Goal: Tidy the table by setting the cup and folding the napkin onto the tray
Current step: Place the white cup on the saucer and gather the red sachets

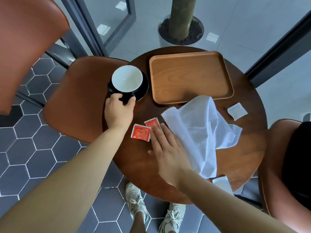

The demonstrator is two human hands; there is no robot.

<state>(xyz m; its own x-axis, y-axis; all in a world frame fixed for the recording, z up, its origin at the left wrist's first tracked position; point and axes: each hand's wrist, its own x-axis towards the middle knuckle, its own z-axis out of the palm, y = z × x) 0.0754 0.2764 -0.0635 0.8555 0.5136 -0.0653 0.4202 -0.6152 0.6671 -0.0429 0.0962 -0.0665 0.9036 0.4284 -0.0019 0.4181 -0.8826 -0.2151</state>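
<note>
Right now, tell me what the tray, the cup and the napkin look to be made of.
Tray: wood, matte, with visible grain swirls.
Cup: probably glazed ceramic, with a glossy white inside and a dark outside, and highlights on the rim.
Napkin: thin white cloth or soft non-woven. It is slightly sheer and lies in soft folds; which of the two is unclear.
</note>
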